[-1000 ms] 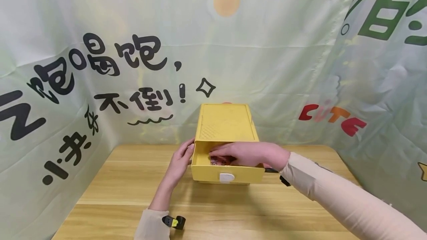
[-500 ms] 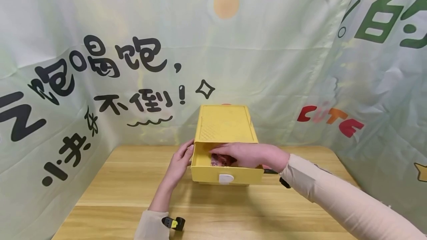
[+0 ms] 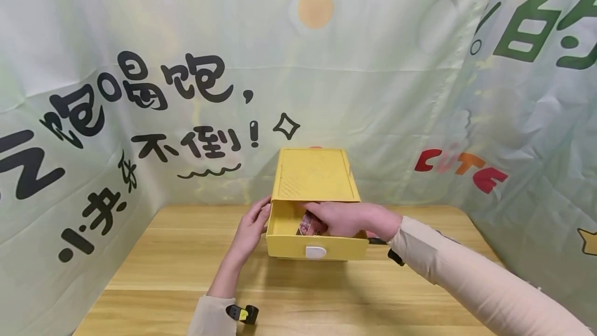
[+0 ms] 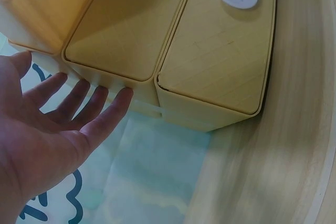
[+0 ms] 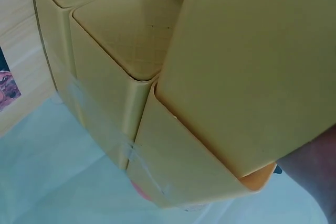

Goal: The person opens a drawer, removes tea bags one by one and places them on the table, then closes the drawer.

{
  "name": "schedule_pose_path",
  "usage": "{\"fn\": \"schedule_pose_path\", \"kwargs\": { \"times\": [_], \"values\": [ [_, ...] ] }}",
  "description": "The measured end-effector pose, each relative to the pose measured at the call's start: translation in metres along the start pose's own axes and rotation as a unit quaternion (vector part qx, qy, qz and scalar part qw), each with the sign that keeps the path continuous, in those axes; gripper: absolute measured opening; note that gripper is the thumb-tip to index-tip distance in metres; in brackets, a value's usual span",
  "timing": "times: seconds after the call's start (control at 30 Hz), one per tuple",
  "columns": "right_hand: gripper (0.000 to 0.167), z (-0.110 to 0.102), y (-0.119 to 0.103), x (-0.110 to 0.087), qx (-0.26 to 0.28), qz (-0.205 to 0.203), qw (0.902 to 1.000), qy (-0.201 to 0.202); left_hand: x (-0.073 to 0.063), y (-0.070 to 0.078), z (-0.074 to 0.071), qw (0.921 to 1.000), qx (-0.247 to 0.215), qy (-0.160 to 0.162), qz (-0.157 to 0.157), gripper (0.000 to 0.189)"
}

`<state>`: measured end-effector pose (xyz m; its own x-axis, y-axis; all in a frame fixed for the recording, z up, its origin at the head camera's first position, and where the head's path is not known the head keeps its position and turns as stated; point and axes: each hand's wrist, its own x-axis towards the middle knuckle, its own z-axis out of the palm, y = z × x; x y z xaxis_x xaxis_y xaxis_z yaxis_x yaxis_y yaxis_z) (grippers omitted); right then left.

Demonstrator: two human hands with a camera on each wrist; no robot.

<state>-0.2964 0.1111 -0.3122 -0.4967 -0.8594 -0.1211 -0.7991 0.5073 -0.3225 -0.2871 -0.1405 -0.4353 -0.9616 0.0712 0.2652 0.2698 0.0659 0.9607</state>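
Head view: the right hand seemingly handled the reddish packet beside its fingers, inside the drawer; next probably needed a sure pinch. Left wrist: the left hand, released, touched the cabinet. Right wrist: grasp hidden, could not tell.

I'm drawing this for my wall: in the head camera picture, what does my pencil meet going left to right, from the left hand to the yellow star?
Left hand → reddish printed piece → right hand → "CUTE" lettering → yellow star.
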Motion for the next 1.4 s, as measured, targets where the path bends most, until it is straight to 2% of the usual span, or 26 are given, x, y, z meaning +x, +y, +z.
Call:
{"fn": "schedule_pose_path", "kwargs": {
  "times": [0.17, 0.37, 0.67, 1.03, 1.17, 1.3, 1.4],
  "values": [
    [0.043, 0.001, 0.000, -0.001, 0.031, 0.010, 0.9994, 0.005, -0.002, 0.002, 0.000, 1.0000, 0.007, 0.003, -0.002, 0.048],
    [0.034, -0.003, -0.002, -0.008, 0.042, 0.039, 0.9983, 0.001, -0.003, 0.003, 0.000, 1.0000, 0.001, -0.002, -0.001, 0.049],
    [0.038, -0.013, -0.007, -0.019, 0.066, 0.037, 0.9969, 0.019, -0.003, 0.003, 0.001, 1.0000, 0.002, 0.001, -0.001, 0.048],
    [0.065, -0.011, -0.001, -0.035, 0.096, 0.025, 0.9896, 0.104, -0.004, 0.003, 0.000, 1.0000, 0.001, -0.001, -0.002, 0.049],
    [0.067, -0.009, 0.000, -0.040, 0.149, 0.031, 0.9807, 0.123, -0.004, 0.003, 0.000, 1.0000, 0.003, -0.001, -0.004, 0.049],
    [0.055, -0.007, 0.001, -0.046, 0.230, 0.046, 0.9612, 0.144, -0.004, 0.003, 0.001, 1.0000, 0.005, -0.001, -0.004, 0.049],
    [0.046, -0.006, 0.004, -0.049, 0.249, 0.057, 0.9510, 0.174, -0.003, 0.003, 0.001, 1.0000, 0.003, 0.000, -0.005, 0.049]
  ]
}}
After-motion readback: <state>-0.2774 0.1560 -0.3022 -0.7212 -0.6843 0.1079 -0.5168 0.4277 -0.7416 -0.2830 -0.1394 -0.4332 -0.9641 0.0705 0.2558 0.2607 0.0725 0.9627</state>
